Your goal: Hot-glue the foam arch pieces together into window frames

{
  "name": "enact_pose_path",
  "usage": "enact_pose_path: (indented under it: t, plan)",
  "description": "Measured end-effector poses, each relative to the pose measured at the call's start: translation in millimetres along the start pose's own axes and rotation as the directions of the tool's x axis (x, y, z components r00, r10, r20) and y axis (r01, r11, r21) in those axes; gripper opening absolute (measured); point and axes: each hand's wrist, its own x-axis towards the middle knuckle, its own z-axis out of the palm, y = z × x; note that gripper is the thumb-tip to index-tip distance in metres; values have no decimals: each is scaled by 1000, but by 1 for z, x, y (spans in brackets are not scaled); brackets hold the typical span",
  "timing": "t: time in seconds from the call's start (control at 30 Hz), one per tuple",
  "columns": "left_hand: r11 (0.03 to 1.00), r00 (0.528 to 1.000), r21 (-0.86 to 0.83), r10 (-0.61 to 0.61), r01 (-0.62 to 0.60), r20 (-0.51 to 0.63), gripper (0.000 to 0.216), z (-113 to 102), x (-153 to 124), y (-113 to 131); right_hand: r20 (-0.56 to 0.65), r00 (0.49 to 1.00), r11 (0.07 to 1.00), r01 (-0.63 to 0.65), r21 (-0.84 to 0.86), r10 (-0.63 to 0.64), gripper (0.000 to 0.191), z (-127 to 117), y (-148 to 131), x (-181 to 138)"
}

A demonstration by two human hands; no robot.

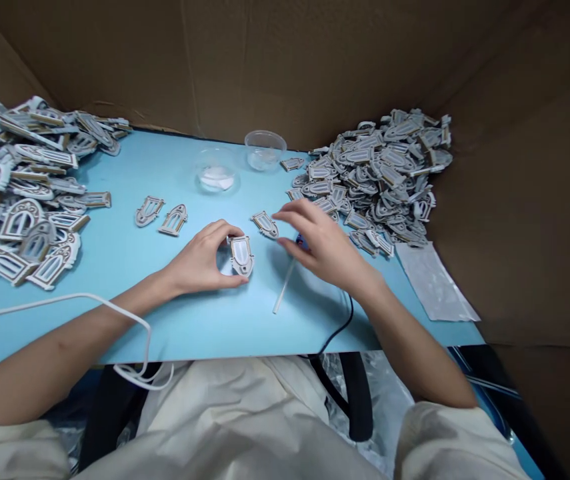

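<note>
Between the fingers and thumb of my left hand point(209, 260) is a small arched window-shaped piece point(241, 256), white-grey with gold-brown edging. My right hand point(322, 250) is held to the right of it, thumb and fingers apart, its fingertips close to another arched piece point(265, 225) on the table; whether they touch it I cannot tell. Under my right hand lies a thin white stick point(283, 288) and a small blue item point(302, 241), mostly hidden by the fingers. Two more arched pieces, one point(149, 211) beside the other point(173, 220), lie left of my left hand.
A big heap of arched pieces point(35, 187) covers the left side; another heap point(379, 173) stands at the right. Two clear plastic cups point(216, 172) point(265, 148) stand at the back. A plastic bag point(437, 283) lies right. A white cable point(89, 295) crosses my left arm. Cardboard walls point(265, 67) surround the table.
</note>
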Motion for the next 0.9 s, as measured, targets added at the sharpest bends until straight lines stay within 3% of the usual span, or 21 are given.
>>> enact_pose_path:
  t: [0.1, 0.23, 0.33, 0.4, 0.47, 0.53, 0.6, 0.67, 0.73, 0.9]
  plan:
    - [975, 978, -97, 195, -201, -71, 62, -1, -6, 10, 30, 999, 936, 29, 352, -43, 39, 20, -9, 7]
    - [922, 929, -120, 358, -367, -94, 67, -3, -13, 23, 31, 998, 832, 35, 554, -62, 64, 33, -21, -2]
    - [893, 904, -139, 423, -428, -67, 69, -4, -15, 27, -60, 993, 775, 114, 621, -98, 65, 33, -29, -10]
    - [878, 891, -157, 451, -453, -47, 71, -3, -15, 29, -202, 979, 754, 162, 636, -40, 63, 30, -31, -13]
    - [868, 883, -173, 468, -466, -33, 74, -2, -16, 29, -433, 897, 737, 229, 636, 95, 63, 26, -28, -13]
    - [859, 876, -184, 481, -478, -32, 77, 0, -17, 30, -643, 728, 726, 305, 617, 240, 62, 21, -21, -11]
    - [848, 867, -191, 496, -495, -44, 79, 2, -18, 31, -747, 575, 723, 351, 595, 335, 61, 16, -11, -9]
    - [840, 862, -196, 504, -505, -58, 80, 3, -18, 31, -767, 519, 712, 366, 599, 378, 57, 13, 1, -8]
    - [839, 862, -201, 503, -506, -70, 80, 4, -19, 31, -728, 560, 697, 332, 635, 396, 51, 14, 8, -8]
    - [842, 865, -202, 497, -500, -72, 76, 3, -18, 32, -498, 782, 716, 97, 691, 375, 25, 23, 1, -14]
